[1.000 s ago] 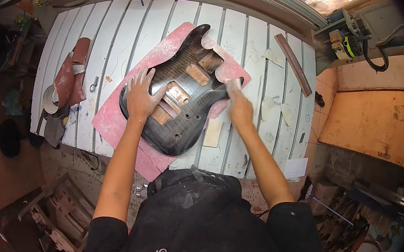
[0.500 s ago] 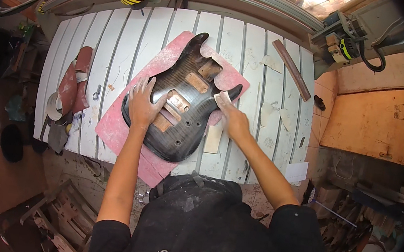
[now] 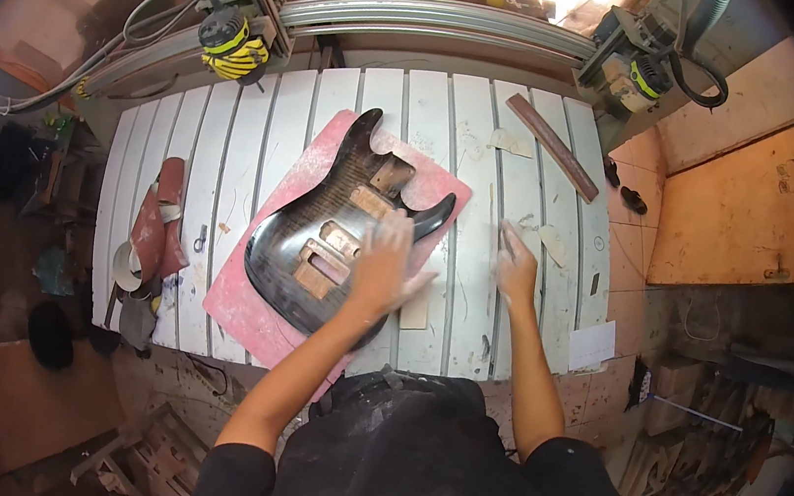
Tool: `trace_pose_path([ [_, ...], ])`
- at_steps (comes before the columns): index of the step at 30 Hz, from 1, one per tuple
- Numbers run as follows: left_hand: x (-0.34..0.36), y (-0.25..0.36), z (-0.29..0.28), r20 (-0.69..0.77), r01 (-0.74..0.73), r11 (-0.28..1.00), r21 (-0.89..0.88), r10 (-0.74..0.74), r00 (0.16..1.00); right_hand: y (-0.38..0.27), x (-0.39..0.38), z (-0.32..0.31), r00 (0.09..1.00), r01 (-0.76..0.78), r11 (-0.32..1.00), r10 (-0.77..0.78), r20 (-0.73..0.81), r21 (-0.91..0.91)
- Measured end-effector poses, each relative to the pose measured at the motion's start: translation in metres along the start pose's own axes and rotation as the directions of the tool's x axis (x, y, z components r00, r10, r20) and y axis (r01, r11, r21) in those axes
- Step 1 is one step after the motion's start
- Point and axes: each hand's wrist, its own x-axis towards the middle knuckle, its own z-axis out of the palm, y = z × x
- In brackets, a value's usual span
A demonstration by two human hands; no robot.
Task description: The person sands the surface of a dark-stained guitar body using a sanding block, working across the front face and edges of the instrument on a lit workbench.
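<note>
A dark, glossy electric guitar body (image 3: 296,226) with bare-wood cavities lies tilted on a dusty pink mat (image 3: 237,303). My left hand (image 3: 383,264) is over its right side, smeared by motion, thumb spread and fingers stretched out; I cannot tell whether it touches the surface. To the right of the mat, my right hand (image 3: 517,268) is above the white slatted table (image 3: 456,295) near a pale paper scrap (image 3: 553,245). Its fingers point away from me and are blurred, so whatever they hold, if anything, is hidden. A pale, flat rectangular piece (image 3: 416,312) lies beside the body's lower right edge.
Red sanding sheets (image 3: 152,228) are heaped at the table's left. A long brown strip (image 3: 553,148) and another paper scrap (image 3: 512,142) lie at the far right. A metal rail (image 3: 435,20) with a yellow-striped tool (image 3: 233,49) spans the back. A white sheet (image 3: 591,345) sits at the near right corner.
My left hand has moved right across the guitar body from its left side. My right hand has left the lower horn and moved right, off the mat. The view has shifted.
</note>
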Motion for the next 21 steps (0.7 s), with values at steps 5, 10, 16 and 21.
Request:
trace_pose_path([
  [5,0.061,0.063,0.024,0.058,0.037,0.999,-0.019,-0.036,0.998,-0.009,-0.038,-0.023,0.965,-0.256,0.936,0.264,-0.001,0.240],
  [10,0.096,0.051,0.055,0.162,-0.112,0.989,-0.094,0.126,0.979,-0.005,-0.038,-0.021,0.932,-0.337,0.840,0.362,0.024,0.426],
  [16,0.051,0.057,0.002,0.150,0.075,0.641,-0.764,0.063,0.987,-0.049,-0.051,-0.028,0.838,-0.545,0.552,0.382,0.390,0.631],
  [21,-0.005,0.025,-0.049,0.249,0.211,0.485,-0.849,0.015,0.968,-0.078,-0.066,-0.017,0.617,-0.774,0.287,0.137,0.775,0.565],
])
